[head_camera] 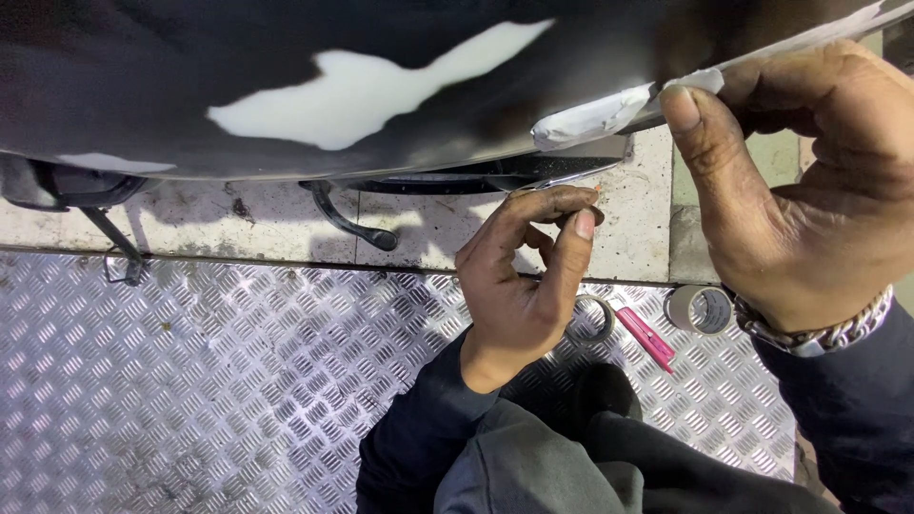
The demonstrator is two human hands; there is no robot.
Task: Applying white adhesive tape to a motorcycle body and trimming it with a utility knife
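Steel tread plate (190, 381), embossed and bright, runs under the person's dark-trousered knees at the near edge, and on it lie two rolls of tape, one (592, 319) partly hidden behind the left wrist and one (700, 308) beside the right wrist, with a pink-handled tool (647, 338) between them. Above these, the left hand (524, 276) is pinched closed, thumb and forefinger meeting on something too small to make out. Higher and to the right, the right hand (809, 181), a metal bracelet at its wrist, has its grip closed on the strip of masking tape (609, 112), the thumb pressing the strip's end against the lower edge of the glossy dark panel (286, 76). Beyond the plate lies a pale tiled floor (628, 219) and a black stand leg (347, 221) under the panel. Judging by this, the masking of the panel's edge is under way; the next move seems to call for smoothing the strip flat along the edge without creases, the free hand steadying the loose end.
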